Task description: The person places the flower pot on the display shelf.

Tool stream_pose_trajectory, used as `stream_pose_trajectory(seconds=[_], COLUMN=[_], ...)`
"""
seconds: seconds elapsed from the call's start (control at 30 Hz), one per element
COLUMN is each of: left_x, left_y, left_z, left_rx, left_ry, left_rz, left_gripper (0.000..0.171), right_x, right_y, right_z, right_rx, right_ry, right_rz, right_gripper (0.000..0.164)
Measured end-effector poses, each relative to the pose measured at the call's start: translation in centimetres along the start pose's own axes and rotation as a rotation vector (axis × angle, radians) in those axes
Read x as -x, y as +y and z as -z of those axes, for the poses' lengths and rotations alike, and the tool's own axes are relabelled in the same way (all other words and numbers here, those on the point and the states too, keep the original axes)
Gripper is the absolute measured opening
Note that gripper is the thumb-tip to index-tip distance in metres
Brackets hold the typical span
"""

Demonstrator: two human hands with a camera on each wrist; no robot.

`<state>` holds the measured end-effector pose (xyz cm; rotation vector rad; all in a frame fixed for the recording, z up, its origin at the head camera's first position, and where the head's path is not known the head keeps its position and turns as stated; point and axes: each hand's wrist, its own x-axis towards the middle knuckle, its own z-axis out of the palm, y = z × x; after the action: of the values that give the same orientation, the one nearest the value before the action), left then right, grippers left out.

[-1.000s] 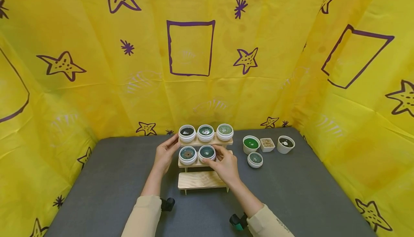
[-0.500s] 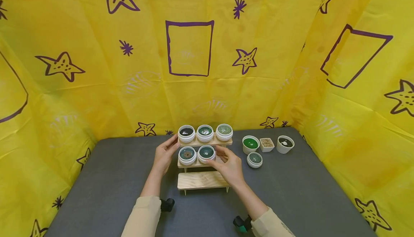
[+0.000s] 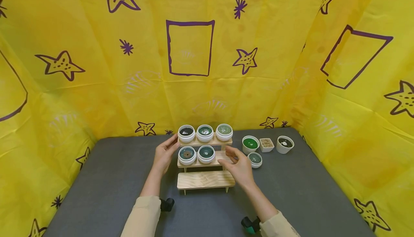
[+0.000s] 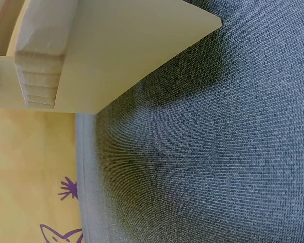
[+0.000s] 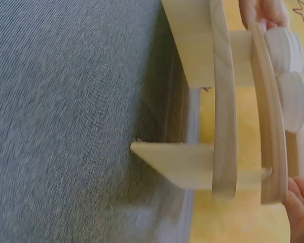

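Note:
A three-tier wooden stand [image 3: 205, 180] stands upright in the middle of the grey table. Three round white pots with dark to pale green contents line its top tier, the left one [image 3: 186, 133] darkest. Two more sit on the middle tier: a pot with a brown spot [image 3: 187, 155] and a teal pot [image 3: 206, 153]. My left hand [image 3: 164, 155] holds the left end of the top tier between fingers and thumb. Over the right end of the middle tier, my right hand [image 3: 240, 165] has its fingers loosely spread around nothing. The left wrist view hides both hands.
Right of the stand are a bright green cup [image 3: 250, 144], a small square dish [image 3: 266, 144] of beige grains, a dark-filled cup [image 3: 285, 144] and a grey-green pot [image 3: 255, 159]. Yellow patterned cloth [image 3: 191, 97] walls in the table [image 3: 123, 179] at back and sides.
My right hand has let go of the teal pot on the middle tier and drawn away to the right. The left hand has stayed at the stand's left end.

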<state>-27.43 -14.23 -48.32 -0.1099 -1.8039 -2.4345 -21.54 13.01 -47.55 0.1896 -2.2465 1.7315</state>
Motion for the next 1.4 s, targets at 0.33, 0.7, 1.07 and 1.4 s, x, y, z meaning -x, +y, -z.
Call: stream_pose_trajectory(seconds=[0.33, 0.7, 1.07, 1.4], left_x=[-0.1, 0.0, 0.0, 0.0], left_y=[0.1, 0.1, 0.1, 0.1], left_z=[0.0, 0.1, 0.0, 0.0], left_rx=[-0.018, -0.016, -0.021, -0.029], left_ry=[-0.008, -0.003, 0.001, 0.008], left_rz=[-0.012, -0.013, -0.007, 0.005], left_gripper=[0.05, 0.05, 0.05, 0.05], right_x=[0.2, -0.4, -0.9, -0.6], right_y=[1.0, 2.9, 5.2, 6.4], right_z=[1.9, 4.2, 6.7, 7.6], right_rx=[0.086, 0.188, 0.193, 0.244], right_ry=[0.067, 0.233, 0.362, 0.352], right_rz=[-0.006, -0.059, -0.112, -0.18], right_gripper=[0.049, 0.055, 0.058, 0.062])
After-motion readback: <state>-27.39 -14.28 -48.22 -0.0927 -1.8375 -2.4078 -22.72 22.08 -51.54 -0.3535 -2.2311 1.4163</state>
